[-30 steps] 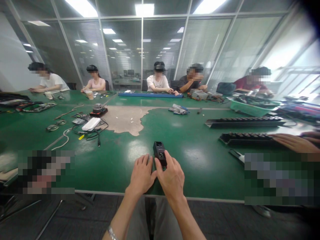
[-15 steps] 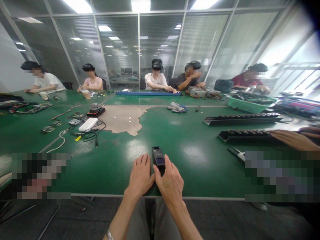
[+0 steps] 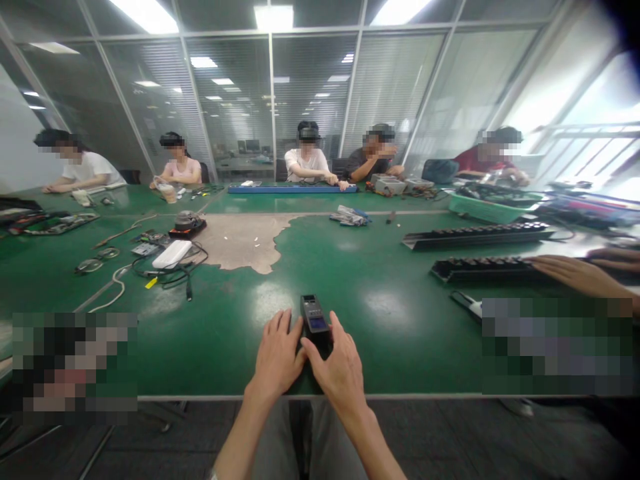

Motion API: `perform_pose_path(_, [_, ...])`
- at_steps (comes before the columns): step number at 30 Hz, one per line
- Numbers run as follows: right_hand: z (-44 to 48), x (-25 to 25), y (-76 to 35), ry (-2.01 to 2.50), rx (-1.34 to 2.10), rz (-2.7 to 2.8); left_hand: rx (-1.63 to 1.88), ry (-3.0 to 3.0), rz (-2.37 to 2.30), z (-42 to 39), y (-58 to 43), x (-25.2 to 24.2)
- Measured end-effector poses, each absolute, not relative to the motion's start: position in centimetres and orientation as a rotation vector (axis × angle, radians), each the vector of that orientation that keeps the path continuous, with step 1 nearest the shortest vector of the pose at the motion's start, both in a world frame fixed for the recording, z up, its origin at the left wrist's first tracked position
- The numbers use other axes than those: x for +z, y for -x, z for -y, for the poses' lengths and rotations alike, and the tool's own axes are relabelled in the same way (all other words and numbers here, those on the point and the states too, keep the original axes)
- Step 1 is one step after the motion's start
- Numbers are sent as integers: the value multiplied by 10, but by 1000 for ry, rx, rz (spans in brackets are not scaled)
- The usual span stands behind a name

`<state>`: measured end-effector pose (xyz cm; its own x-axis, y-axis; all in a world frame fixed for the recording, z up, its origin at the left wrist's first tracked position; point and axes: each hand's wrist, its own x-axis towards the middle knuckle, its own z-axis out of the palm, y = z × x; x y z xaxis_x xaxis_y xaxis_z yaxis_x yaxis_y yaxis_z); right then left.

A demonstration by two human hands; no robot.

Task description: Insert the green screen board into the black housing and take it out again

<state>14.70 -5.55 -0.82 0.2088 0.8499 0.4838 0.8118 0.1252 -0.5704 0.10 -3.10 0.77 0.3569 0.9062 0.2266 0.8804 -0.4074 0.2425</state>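
Observation:
A small dark device [image 3: 315, 315] with a little screen lies on the green table [image 3: 400, 347], near its front edge. Just left of it, my left hand [image 3: 281, 350] rests palm down with its fingers stretched out. My right hand [image 3: 337, 360] is at the device's near right side, thumb and fingers spread around its near end. The fingers do not visibly close on it, and the near end is partly hidden by the hand.
Black slotted rails [image 3: 480, 269] lie at the right, a person's hand [image 3: 575, 273] on the nearer one. A white power bank [image 3: 173, 255] with cables is at the left. A green basket [image 3: 495, 205] stands at the back right. Several people sit across the table.
The view has shifted slightly, so the scene sits a little further left. My right hand's fingers look slightly more apart from the device. The device stays in place on the table.

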Motion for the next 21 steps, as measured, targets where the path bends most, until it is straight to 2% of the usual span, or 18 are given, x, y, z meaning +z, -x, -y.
perform_pose_path(10, [51, 18, -124, 1888, -82, 1558, 507, -2514, -1600, 32, 3, 12])
perform_pose_path(21, [39, 36, -119, 2063, -4, 1572, 485, -2539, -1635, 32, 4, 9])
